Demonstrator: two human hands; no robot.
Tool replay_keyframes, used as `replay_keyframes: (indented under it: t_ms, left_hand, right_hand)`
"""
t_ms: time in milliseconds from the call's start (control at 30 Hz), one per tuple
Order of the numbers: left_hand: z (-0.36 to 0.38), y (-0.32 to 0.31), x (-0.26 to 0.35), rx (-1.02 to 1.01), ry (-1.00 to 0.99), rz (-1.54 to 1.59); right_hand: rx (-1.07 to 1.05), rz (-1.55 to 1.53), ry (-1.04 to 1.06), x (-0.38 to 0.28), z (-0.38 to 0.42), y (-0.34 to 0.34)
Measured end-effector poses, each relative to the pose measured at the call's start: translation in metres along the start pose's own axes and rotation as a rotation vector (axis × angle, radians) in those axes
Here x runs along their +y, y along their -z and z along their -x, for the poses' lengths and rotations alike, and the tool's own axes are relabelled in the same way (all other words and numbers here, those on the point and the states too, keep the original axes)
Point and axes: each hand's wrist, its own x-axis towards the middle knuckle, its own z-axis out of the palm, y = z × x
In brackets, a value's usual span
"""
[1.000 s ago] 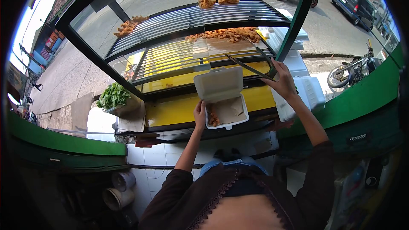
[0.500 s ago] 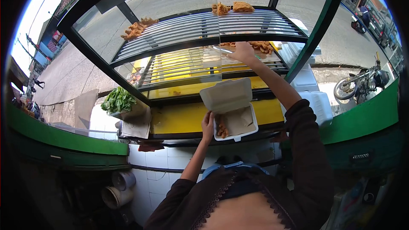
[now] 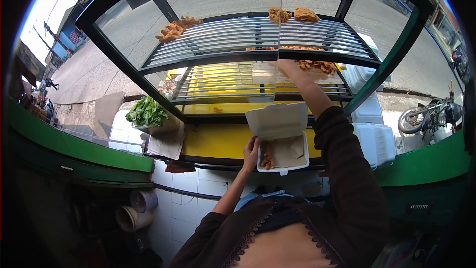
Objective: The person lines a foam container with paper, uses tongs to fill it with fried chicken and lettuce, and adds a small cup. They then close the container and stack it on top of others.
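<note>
My left hand [image 3: 251, 152] grips the left side of an open white foam takeaway box [image 3: 282, 171], fingers closed at its hinge-side corner. The lid [image 3: 277, 120] stands raised. Brown paper [image 3: 287, 155] lines the box, and a few fried chicken pieces [image 3: 267, 160] lie at its left. My right hand [image 3: 286, 66] reaches into the glass display case on the lower rack level, just left of a pile of fried pieces [image 3: 317, 66]. Its fingers are hidden and smeared there, and I cannot tell what they hold.
Fried chicken pieces [image 3: 179, 30] sit on the upper slatted rack [image 3: 223, 37], with more at its back right. Leafy greens [image 3: 147, 111] fill a container at left. Stacked foam boxes [image 3: 374, 141] stand at right. A parked motorcycle [image 3: 431, 111] is beyond the green counter wall [image 3: 426, 166].
The view has turned slightly, shifting the case rightward. My right hand has moved left of the fried pile; the light elongated thing seen at its fingers no longer shows. My left hand stays on the box.
</note>
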Motion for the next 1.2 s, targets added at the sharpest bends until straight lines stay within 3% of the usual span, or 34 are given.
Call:
replay_keyframes:
  t_ms: [67, 167, 200, 233, 300, 400, 500, 700, 1033, 1100, 1200]
  left_hand:
    - [0.001, 0.0, -0.001, -0.003, 0.002, -0.003]
    - [0.001, -0.001, 0.0, 0.007, -0.001, 0.007]
    - [0.002, -0.001, 0.0, 0.011, 0.005, -0.001]
    - [0.001, -0.001, 0.001, 0.014, 0.01, -0.008]
    - [0.001, -0.001, 0.001, 0.009, 0.008, -0.009]
    - [-0.001, 0.0, -0.002, 0.0, 0.006, -0.014]
    - [-0.001, 0.0, -0.004, -0.006, 0.004, -0.006]
    - [0.0, -0.001, -0.001, -0.007, 0.001, -0.008]
    - [0.0, -0.001, -0.002, -0.006, -0.006, 0.008]
    - [0.0, -0.001, -0.002, 0.001, -0.009, -0.006]
    - [0.001, -0.002, 0.0, -0.001, -0.006, -0.018]
  right_hand:
    - [-0.024, 0.044, 0.021, 0.004, 0.002, 0.002]
    - [0.129, 0.004, -0.004, 0.024, -0.011, -0.012]
    - [0.294, -0.108, 0.079, 0.029, -0.015, -0.015]
    - [0.293, -0.108, 0.08, 0.037, -0.019, -0.016]
    - [-0.016, -0.045, -0.055, 0.048, -0.021, -0.008]
    - [0.098, 0.028, 0.037, 0.051, -0.006, -0.006]
    - [0.221, 0.16, -0.012, 0.059, -0.014, -0.032]
    - [0.127, -0.011, -0.054, 0.065, -0.01, -0.032]
    - [0.113, 0.06, -0.084, 0.071, -0.004, -0.032]
    - [0.267, 0.041, -0.069, 0.074, -0.003, -0.042]
    - [0.234, 0.001, -0.059, 0.081, -0.007, -0.044]
